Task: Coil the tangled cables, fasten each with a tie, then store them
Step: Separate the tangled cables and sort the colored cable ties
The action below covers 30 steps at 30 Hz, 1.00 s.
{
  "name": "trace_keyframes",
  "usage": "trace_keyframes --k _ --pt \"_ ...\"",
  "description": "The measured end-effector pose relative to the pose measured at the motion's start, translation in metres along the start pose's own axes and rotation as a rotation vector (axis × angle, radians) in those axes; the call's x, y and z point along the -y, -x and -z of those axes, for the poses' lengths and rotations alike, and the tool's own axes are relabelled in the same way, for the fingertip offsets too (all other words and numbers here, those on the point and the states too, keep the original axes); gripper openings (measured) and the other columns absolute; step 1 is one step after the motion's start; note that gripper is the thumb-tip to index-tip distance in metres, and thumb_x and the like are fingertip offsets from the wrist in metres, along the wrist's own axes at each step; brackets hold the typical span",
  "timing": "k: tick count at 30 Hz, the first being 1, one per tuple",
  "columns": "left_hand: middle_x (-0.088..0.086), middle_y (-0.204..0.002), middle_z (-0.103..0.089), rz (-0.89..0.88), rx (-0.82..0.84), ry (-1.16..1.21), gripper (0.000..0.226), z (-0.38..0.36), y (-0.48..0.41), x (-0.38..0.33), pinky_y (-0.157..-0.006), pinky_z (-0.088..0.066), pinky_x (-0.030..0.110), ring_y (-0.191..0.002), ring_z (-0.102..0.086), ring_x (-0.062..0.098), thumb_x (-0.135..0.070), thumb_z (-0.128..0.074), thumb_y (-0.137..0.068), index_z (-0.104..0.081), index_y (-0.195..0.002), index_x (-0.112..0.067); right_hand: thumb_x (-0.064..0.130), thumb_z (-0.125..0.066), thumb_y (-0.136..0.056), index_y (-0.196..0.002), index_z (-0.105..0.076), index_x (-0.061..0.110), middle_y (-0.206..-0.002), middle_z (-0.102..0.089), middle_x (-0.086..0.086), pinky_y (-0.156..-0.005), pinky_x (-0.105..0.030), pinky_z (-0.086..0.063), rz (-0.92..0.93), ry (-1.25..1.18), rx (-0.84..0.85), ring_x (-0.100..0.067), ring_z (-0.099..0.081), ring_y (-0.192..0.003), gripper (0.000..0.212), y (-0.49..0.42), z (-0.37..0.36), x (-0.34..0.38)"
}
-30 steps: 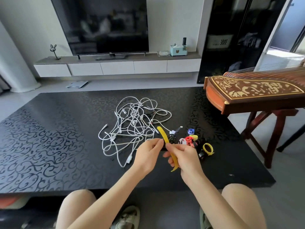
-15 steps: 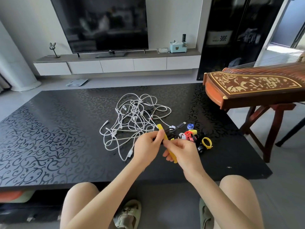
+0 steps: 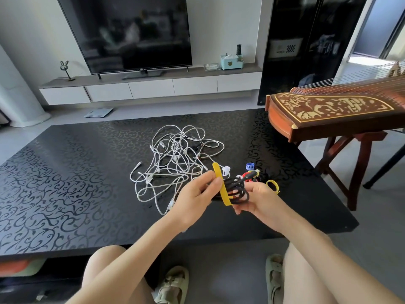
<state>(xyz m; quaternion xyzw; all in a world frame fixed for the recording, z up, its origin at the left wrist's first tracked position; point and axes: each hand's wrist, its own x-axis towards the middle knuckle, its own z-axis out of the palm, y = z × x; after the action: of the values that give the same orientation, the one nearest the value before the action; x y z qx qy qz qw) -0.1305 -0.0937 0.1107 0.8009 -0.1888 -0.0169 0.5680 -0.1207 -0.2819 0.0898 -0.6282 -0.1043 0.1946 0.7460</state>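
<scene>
Currently the coiled black cable is held above the counter, left hand fingers pinching the yellow tie across it, right hand fingers clamped on its loops; a slackened grip would likely spring them loose.

left hand pinching, right hand gripping, forearms angled inward
</scene>
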Motion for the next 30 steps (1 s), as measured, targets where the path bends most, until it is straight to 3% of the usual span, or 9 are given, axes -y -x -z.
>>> trace_keyframes --k 3,7,11,15,18,19,22,24,30 --pt "-0.005 -0.065 -0.034 -0.018 0.129 -0.008 0.029 -0.001 0.002 -0.003 -0.057 -0.026 0.027 -0.061 -0.030 0.014 -0.037 -0.045 -0.092 -0.050 -0.076 -0.015 0.009 -0.064 -0.078 -0.092 -0.075 0.007 -0.090 -0.072 -0.010 -0.069 -0.028 -0.057 -0.045 -0.216 0.036 -0.019 -0.070 -0.080 0.017 -0.006 0.001 0.013" --pt "-0.002 -0.068 -0.039 -0.009 0.239 -0.032 0.026 0.004 0.005 -0.004 -0.060 -0.029 0.023 -0.063 -0.034 0.013 -0.044 -0.047 -0.089 -0.061 -0.089 -0.022 0.010 -0.068 -0.077 -0.117 -0.059 0.007 -0.088 -0.071 -0.008 -0.069 -0.028 -0.057 -0.086 -0.110 -0.006 -0.019 -0.069 -0.077 0.041 -0.005 0.005 0.023" --pt "0.001 -0.069 -0.039 0.050 0.314 -0.067 0.036 0.008 0.007 0.000 -0.060 -0.028 0.027 -0.063 -0.033 0.015 -0.045 -0.046 -0.089 -0.064 -0.105 -0.018 0.004 -0.067 -0.083 -0.096 -0.065 0.005 -0.084 -0.074 -0.009 -0.064 -0.022 -0.055 -0.060 0.138 -0.082 -0.016 -0.071 -0.075 0.014 0.003 0.007 0.037" --pt "-0.007 -0.064 -0.037 0.086 0.375 -0.118 0.027 0.003 0.008 0.003 -0.057 -0.027 0.022 -0.059 -0.031 0.012 -0.044 -0.045 -0.088 -0.066 -0.097 -0.029 0.004 -0.071 -0.081 -0.084 -0.070 0.007 -0.075 -0.073 -0.006 -0.058 -0.019 -0.054 -0.048 0.289 -0.165 -0.014 -0.069 -0.067 0.004 0.007 -0.003 0.037" --pt "-0.001 -0.065 -0.032 0.143 0.415 -0.050 0.036 0.000 0.008 0.005 -0.056 -0.025 0.024 -0.057 -0.028 0.013 -0.039 -0.046 -0.088 -0.058 -0.088 -0.005 0.003 -0.072 -0.078 -0.073 -0.071 0.011 -0.068 -0.070 -0.002 -0.055 -0.018 -0.051 -0.085 0.227 -0.260 -0.010 -0.062 -0.062 0.009 0.009 -0.009 0.032" --pt "0.001 -0.066 -0.032 0.165 0.423 -0.012 0.035 0.000 0.008 0.005 -0.056 -0.025 0.023 -0.057 -0.027 0.013 -0.038 -0.047 -0.087 -0.059 -0.086 -0.005 0.003 -0.072 -0.078 -0.071 -0.071 0.011 -0.069 -0.070 -0.002 -0.055 -0.018 -0.051 -0.101 0.179 -0.287 -0.010 -0.061 -0.061 0.011 0.009 -0.010 0.030" --pt "-0.009 -0.059 -0.041 0.216 0.459 0.052 0.021 0.002 0.006 0.004 -0.053 -0.029 0.014 -0.053 -0.032 0.008 -0.034 -0.049 -0.088 -0.066 -0.078 -0.028 -0.001 -0.069 -0.080 -0.073 -0.070 0.007 -0.073 -0.070 -0.005 -0.057 -0.019 -0.052 -0.144 0.045 -0.336 -0.011 -0.063 -0.062 0.010 0.012 -0.015 0.025" --pt "-0.017 -0.057 -0.048 0.243 0.499 0.037 0.022 0.002 0.005 0.004 -0.052 -0.031 0.008 -0.051 -0.039 0.002 -0.028 -0.049 -0.093 -0.067 -0.081 -0.034 -0.002 -0.067 -0.081 -0.075 -0.069 0.006 -0.074 -0.071 -0.006 -0.059 -0.021 -0.053 -0.175 -0.022 -0.352 -0.012 -0.064 -0.063 0.010 0.013 -0.017 0.021" --pt "0.003 -0.067 -0.038 0.329 0.537 -0.025 0.024 0.001 0.003 0.007 -0.049 -0.027 0.015 -0.053 -0.029 0.010 -0.013 -0.047 -0.097 -0.067 -0.096 0.000 0.005 -0.061 -0.088 -0.085 -0.066 0.007 -0.073 -0.070 -0.004 -0.063 -0.026 -0.051 -0.224 -0.043 -0.379 -0.014 -0.066 -0.066 0.005 0.017 -0.029 0.003"
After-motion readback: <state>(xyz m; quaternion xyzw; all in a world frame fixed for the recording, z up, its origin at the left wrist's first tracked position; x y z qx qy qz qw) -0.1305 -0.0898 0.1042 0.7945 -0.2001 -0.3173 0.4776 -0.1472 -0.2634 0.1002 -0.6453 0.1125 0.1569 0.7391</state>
